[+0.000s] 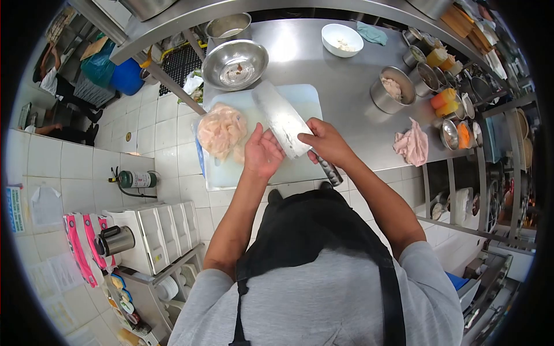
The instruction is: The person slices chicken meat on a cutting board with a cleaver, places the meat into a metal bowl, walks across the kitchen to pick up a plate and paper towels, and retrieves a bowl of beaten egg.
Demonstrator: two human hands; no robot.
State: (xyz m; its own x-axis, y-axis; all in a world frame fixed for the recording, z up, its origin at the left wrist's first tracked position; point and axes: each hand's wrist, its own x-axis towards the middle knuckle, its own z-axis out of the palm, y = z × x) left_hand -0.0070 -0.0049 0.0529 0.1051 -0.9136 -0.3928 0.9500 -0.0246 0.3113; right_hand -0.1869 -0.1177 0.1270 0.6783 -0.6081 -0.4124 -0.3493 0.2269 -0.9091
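My right hand [329,143] grips a large cleaver [281,120] where the blade meets the handle, its thumb on the blade. The broad blade slants up to the left above a white cutting board [309,98]. My left hand [264,153] is beside the blade's lower left edge, palm up, fingers apart and partly curled. Whether its fingertips touch the blade I cannot tell. A heap of pale raw meat [221,130], looking like chicken, lies on plastic at the board's left side, with a smaller piece partly behind my left hand.
Behind the board stand a perforated steel bowl [235,65] and a steel pot [228,27]. A white bowl [342,40] and green cloth [372,33] lie farther back. To the right are a pot with meat [393,89], a pink cloth [411,143] and sauce bottles [444,102]. A shelf spans overhead.
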